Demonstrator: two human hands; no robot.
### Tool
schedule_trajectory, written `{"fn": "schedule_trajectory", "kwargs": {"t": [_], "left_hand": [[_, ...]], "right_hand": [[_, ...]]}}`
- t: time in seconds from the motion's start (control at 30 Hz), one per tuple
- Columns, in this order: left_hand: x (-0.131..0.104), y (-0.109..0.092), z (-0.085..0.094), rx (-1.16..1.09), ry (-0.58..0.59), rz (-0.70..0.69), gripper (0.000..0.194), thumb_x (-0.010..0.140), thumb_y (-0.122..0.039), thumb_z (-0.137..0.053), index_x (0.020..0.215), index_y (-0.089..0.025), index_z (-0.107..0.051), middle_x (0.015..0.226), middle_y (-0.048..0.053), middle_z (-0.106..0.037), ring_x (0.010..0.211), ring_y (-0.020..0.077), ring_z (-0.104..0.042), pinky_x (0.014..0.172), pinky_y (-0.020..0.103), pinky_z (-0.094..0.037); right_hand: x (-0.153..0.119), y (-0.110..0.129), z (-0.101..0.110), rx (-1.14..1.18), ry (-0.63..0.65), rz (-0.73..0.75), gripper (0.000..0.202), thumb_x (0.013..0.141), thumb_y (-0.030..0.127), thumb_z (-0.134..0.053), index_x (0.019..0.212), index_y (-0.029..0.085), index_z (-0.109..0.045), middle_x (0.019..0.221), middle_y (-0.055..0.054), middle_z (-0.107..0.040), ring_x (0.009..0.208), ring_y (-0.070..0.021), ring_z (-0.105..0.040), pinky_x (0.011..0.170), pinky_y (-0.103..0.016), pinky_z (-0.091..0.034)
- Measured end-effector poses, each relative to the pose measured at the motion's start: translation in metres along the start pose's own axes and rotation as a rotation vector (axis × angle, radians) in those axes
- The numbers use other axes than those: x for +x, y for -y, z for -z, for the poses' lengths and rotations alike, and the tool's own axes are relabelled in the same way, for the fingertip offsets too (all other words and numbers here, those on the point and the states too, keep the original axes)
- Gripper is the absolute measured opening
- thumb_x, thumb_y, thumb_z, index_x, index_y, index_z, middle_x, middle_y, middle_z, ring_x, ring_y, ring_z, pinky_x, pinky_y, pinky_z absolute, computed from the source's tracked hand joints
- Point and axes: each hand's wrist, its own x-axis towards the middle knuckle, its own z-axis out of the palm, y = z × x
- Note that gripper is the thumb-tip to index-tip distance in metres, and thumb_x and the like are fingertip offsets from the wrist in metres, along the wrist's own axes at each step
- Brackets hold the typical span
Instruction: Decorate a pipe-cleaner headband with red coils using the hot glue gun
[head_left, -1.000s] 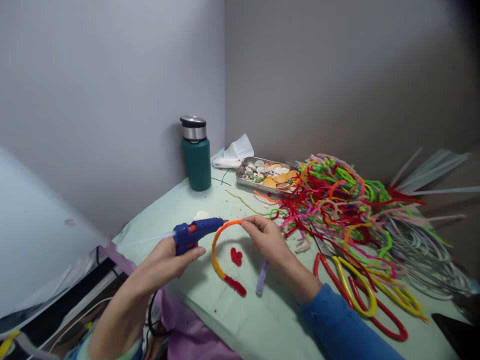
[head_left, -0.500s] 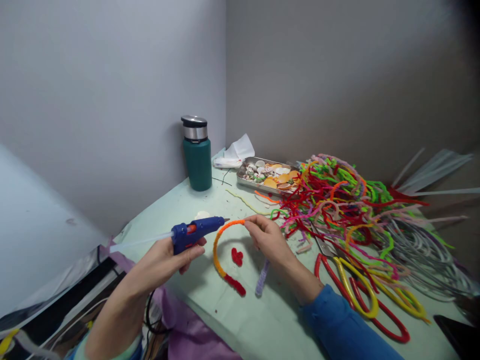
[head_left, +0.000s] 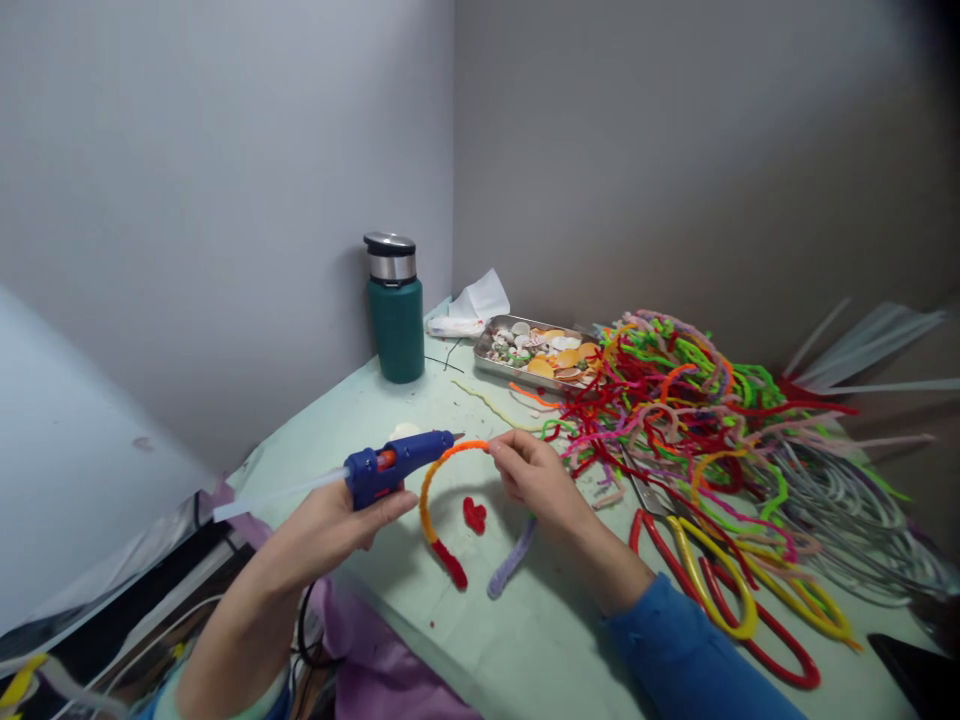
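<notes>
My left hand [head_left: 352,520] is wrapped round a blue glue gun [head_left: 401,462], whose nozzle points right, close to the top of a fuzzy band. A clear glue stick [head_left: 281,492] sticks out of its back. My right hand [head_left: 536,480] pinches the orange part of the fuzzy band [head_left: 425,500], which curves down through yellow to a red end. A lilac fuzzy piece [head_left: 511,560] hangs below my right hand; whether it joins the band is hidden. Between them a small red fuzzy shape [head_left: 474,515] lies on the table [head_left: 525,650].
A green bottle [head_left: 397,325] stands at the back beside white tissue [head_left: 480,298]. Behind my right hand sits a metal tray [head_left: 491,368] of shells. To the right are a tangled pile of pipe cleaners [head_left: 660,390], red-handled scissors [head_left: 787,650] and yellow-handled scissors [head_left: 742,610].
The glue gun has shifted slightly right, its nozzle nearer the band's top. The band's red end and the lilac piece have both swung left.
</notes>
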Motion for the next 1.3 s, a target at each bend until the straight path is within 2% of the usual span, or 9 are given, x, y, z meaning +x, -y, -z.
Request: {"fn": "schedule_trajectory", "kwargs": {"t": [0.2,0.43,0.6,0.77,0.87,0.97,1.07,1.17,1.3], "left_hand": [[-0.001,-0.014,-0.007,0.033,-0.055,0.025,0.032,0.07,-0.051,-0.058,0.077,-0.02,-0.062,0.049,-0.003,-0.043,0.047,0.0121,-0.04,0.045,0.022,-0.029],[0.002,-0.017,-0.008,0.082,-0.078,-0.01,0.035,0.07,-0.05,-0.057,0.057,-0.019,-0.05,0.047,-0.002,-0.042,0.046,0.0115,-0.04,0.046,0.023,-0.031],[0.0,-0.024,-0.01,0.09,-0.065,0.029,0.033,0.069,-0.05,-0.057,0.06,-0.019,-0.052,0.046,-0.003,-0.042,0.043,0.0111,-0.04,0.044,0.023,-0.03],[0.0,-0.024,-0.011,0.105,-0.084,-0.014,0.035,0.071,-0.051,-0.056,0.059,-0.018,-0.05,0.046,-0.003,-0.043,0.045,0.0114,-0.041,0.045,0.023,-0.032],[0.0,-0.024,-0.011,0.099,-0.099,-0.012,0.034,0.071,-0.051,-0.056,0.063,-0.018,-0.054,0.047,-0.003,-0.044,0.046,0.0113,-0.041,0.045,0.022,-0.032],[-0.002,-0.025,-0.01,0.057,-0.082,0.011,0.035,0.071,-0.051,-0.058,0.079,-0.017,-0.062,0.05,-0.003,-0.046,0.047,0.0116,-0.042,0.044,0.022,-0.033],[-0.004,-0.025,-0.007,0.002,-0.049,-0.007,0.041,0.072,-0.049,-0.058,0.094,-0.016,-0.063,0.053,-0.002,-0.05,0.051,0.0123,-0.045,0.047,0.022,-0.037],[-0.004,-0.023,-0.003,-0.037,-0.005,-0.052,0.039,0.073,-0.046,-0.059,0.096,-0.016,-0.064,0.054,-0.002,-0.051,0.052,0.0118,-0.046,0.048,0.021,-0.039],[-0.004,-0.024,-0.002,-0.072,0.003,-0.106,0.031,0.072,-0.043,-0.059,0.087,-0.016,-0.064,0.06,0.0,-0.054,0.054,0.0113,-0.047,0.049,0.021,-0.04]], "right_hand": [[-0.001,0.005,-0.004,0.074,-0.043,0.002,0.021,0.07,0.037,-0.061,0.07,0.018,-0.054,0.046,0.009,-0.037,0.039,-0.0059,-0.028,0.036,-0.019,-0.022],[-0.004,0.008,-0.006,0.122,-0.042,0.015,0.02,0.072,0.037,-0.061,0.073,0.019,-0.053,0.045,0.01,-0.036,0.037,-0.0054,-0.027,0.036,-0.019,-0.022],[-0.005,0.01,-0.007,0.129,-0.04,0.034,0.02,0.072,0.036,-0.061,0.072,0.019,-0.052,0.044,0.01,-0.036,0.037,-0.0054,-0.027,0.036,-0.02,-0.022],[-0.006,0.011,-0.006,0.121,-0.037,0.039,0.02,0.072,0.037,-0.061,0.073,0.019,-0.053,0.045,0.01,-0.037,0.038,-0.0055,-0.027,0.036,-0.02,-0.022],[-0.006,0.011,-0.006,0.118,-0.04,0.035,0.019,0.072,0.036,-0.061,0.073,0.019,-0.053,0.045,0.01,-0.036,0.038,-0.0056,-0.027,0.037,-0.02,-0.022],[-0.005,0.01,-0.005,0.116,-0.038,0.044,0.018,0.073,0.035,-0.06,0.073,0.018,-0.053,0.045,0.01,-0.037,0.038,-0.0056,-0.028,0.037,-0.019,-0.023],[-0.005,0.009,-0.005,0.112,-0.047,0.052,0.018,0.073,0.035,-0.061,0.073,0.018,-0.053,0.046,0.009,-0.037,0.039,-0.0053,-0.028,0.038,-0.019,-0.023],[-0.005,0.009,-0.005,0.121,-0.053,0.054,0.018,0.073,0.035,-0.061,0.072,0.018,-0.054,0.047,0.009,-0.037,0.039,-0.0051,-0.028,0.038,-0.019,-0.023],[-0.006,0.01,-0.005,0.132,-0.055,0.048,0.018,0.073,0.035,-0.061,0.072,0.018,-0.054,0.047,0.009,-0.037,0.039,-0.0052,-0.028,0.038,-0.02,-0.022]]}}
